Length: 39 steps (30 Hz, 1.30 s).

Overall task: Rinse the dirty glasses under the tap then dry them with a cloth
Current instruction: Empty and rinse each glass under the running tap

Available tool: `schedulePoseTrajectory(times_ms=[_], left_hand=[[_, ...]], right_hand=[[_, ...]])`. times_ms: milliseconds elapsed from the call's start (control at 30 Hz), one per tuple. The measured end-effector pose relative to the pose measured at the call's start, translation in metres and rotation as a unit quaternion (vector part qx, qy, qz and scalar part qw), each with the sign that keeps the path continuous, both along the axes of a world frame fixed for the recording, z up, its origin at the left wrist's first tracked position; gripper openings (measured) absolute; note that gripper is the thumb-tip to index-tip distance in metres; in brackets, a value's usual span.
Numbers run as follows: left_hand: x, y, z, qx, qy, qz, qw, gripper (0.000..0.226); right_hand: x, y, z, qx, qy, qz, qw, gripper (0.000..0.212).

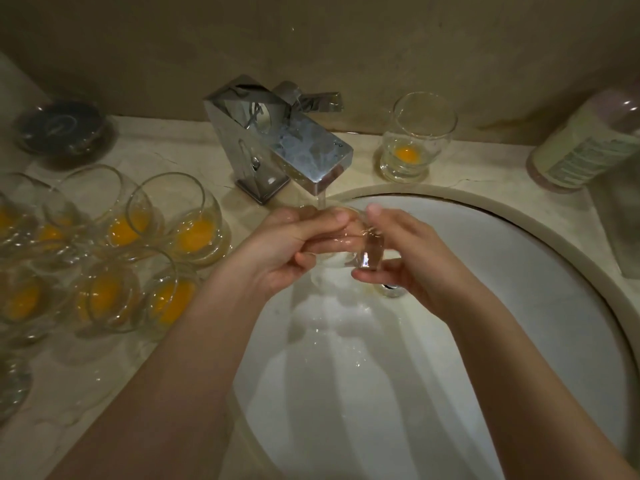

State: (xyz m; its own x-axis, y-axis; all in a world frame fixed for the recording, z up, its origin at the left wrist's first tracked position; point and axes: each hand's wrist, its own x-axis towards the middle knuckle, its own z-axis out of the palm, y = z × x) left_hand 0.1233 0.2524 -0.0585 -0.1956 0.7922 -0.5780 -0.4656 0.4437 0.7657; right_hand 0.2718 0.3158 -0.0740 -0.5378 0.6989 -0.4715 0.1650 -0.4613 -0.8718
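Head view, left to right. Far left on the marble counter (194, 157): a dark lidded glass dish (64, 128) near the wall. In front of it, a cluster of dirty glasses (104, 251), packed close and touching, each with orange residue at the bottom.

Centre: chrome tap (277, 140), water running in a thin stream off the spout. Directly under the stream, over the white sink (519, 271), both hands hold one clear glass (360, 247) tipped on its side. Left hand (287, 247) grips the rim end, fingers curled over it. Right hand (412, 258) pinches the base end, thumb on top, fingers below. Drain (391, 289) shows just beneath the right hand.

Right of the tap: a single upright glass (415, 140) with an orange spot inside, on the counter by the wall. Far right: a pale labelled bottle (588, 143), standing on the counter; label print too blurred to read.
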Motion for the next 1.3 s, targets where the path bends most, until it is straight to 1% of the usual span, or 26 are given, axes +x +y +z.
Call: schedulePoseTrajectory(times_ms=[33, 67, 133, 167, 233, 300, 367, 400, 467, 533, 633, 700, 767, 800, 867, 933, 1000, 1100, 1133, 1167, 1233, 1300], left_hand=[[0.001, 0.000, -0.001, 0.001, 0.007, 0.001, 1.000, 0.024], [0.002, 0.001, -0.001, -0.002, 0.012, 0.003, 1.000, 0.017], [0.000, 0.004, 0.000, -0.012, 0.017, 0.012, 1.000, 0.009], [-0.002, 0.005, -0.001, -0.016, 0.016, 0.017, 1.000, 0.010], [-0.006, 0.005, 0.000, -0.015, 0.017, 0.019, 1.000, 0.022], [-0.006, 0.003, -0.001, -0.007, 0.024, 0.009, 1.000, 0.026], [-0.004, 0.002, -0.001, 0.005, 0.028, -0.006, 1.000, 0.015], [-0.003, 0.002, -0.001, 0.009, 0.029, -0.013, 0.999, 0.009], [-0.003, 0.003, -0.002, 0.015, 0.035, -0.025, 0.999, 0.005], [-0.004, 0.004, -0.003, 0.020, 0.037, -0.029, 0.999, 0.007], [-0.007, 0.004, -0.005, 0.035, 0.034, -0.020, 0.999, 0.012], [-0.008, 0.003, -0.008, 0.045, 0.041, -0.027, 0.998, 0.011], [-0.006, 0.001, -0.011, 0.059, 0.064, -0.035, 0.996, 0.022], [-0.004, -0.001, -0.013, 0.070, 0.079, -0.031, 0.994, 0.027], [0.003, -0.006, -0.019, 0.106, 0.093, 0.001, 0.990, 0.029], [0.011, -0.010, -0.026, 0.139, 0.081, 0.067, 0.985, 0.030], [0.017, -0.013, -0.036, 0.151, 0.068, 0.121, 0.979, 0.036], [0.026, -0.013, -0.046, 0.165, -0.009, 0.156, 0.974, 0.045], [0.029, -0.012, -0.048, 0.168, -0.023, 0.172, 0.970, 0.044], [0.030, -0.010, -0.050, 0.165, -0.017, 0.187, 0.968, 0.039], [0.031, -0.008, -0.050, 0.157, 0.039, 0.195, 0.967, 0.034], [0.031, -0.007, -0.045, 0.162, 0.106, 0.172, 0.966, 0.038]], right_hand=[[-0.002, 0.000, 0.001, -0.019, -0.005, -0.016, 1.000, 0.037], [-0.003, 0.001, 0.000, -0.014, -0.010, -0.026, 1.000, 0.037], [-0.005, -0.002, -0.002, 0.025, -0.004, -0.031, 0.999, 0.024], [-0.005, -0.004, -0.003, 0.052, -0.004, -0.025, 0.998, 0.016], [-0.005, -0.006, -0.006, 0.082, -0.006, -0.010, 0.997, 0.020], [-0.007, -0.004, -0.007, 0.047, 0.004, -0.013, 0.999, 0.019], [-0.010, -0.003, -0.006, 0.010, 0.002, -0.028, 1.000, 0.031], [-0.011, -0.002, -0.006, 0.015, -0.008, -0.033, 0.999, 0.034], [-0.013, -0.003, -0.005, 0.055, -0.010, -0.045, 0.997, 0.025], [-0.014, -0.004, -0.004, 0.107, -0.003, -0.055, 0.993, 0.017], [-0.014, -0.004, 0.001, 0.158, -0.006, -0.058, 0.986, 0.022], [-0.013, -0.002, 0.004, 0.168, -0.004, -0.059, 0.984, 0.025], [-0.011, -0.003, 0.005, 0.145, 0.009, -0.070, 0.987, 0.022], [-0.011, -0.004, 0.004, 0.122, 0.019, -0.082, 0.989, 0.019], [-0.010, -0.007, 0.001, 0.054, 0.040, -0.115, 0.991, 0.014], [-0.011, -0.012, -0.003, -0.023, 0.060, -0.143, 0.988, 0.022], [-0.012, -0.017, -0.006, -0.091, 0.084, -0.161, 0.979, 0.030], [-0.016, -0.026, -0.011, -0.151, 0.125, -0.153, 0.968, 0.029], [-0.017, -0.028, -0.014, -0.144, 0.124, -0.140, 0.972, 0.028], [-0.018, -0.030, -0.017, -0.112, 0.103, -0.120, 0.981, 0.026], [-0.019, -0.032, -0.024, 0.016, 0.025, -0.074, 0.997, 0.025], [-0.018, -0.033, -0.026, 0.126, 0.006, -0.042, 0.991, 0.031]])
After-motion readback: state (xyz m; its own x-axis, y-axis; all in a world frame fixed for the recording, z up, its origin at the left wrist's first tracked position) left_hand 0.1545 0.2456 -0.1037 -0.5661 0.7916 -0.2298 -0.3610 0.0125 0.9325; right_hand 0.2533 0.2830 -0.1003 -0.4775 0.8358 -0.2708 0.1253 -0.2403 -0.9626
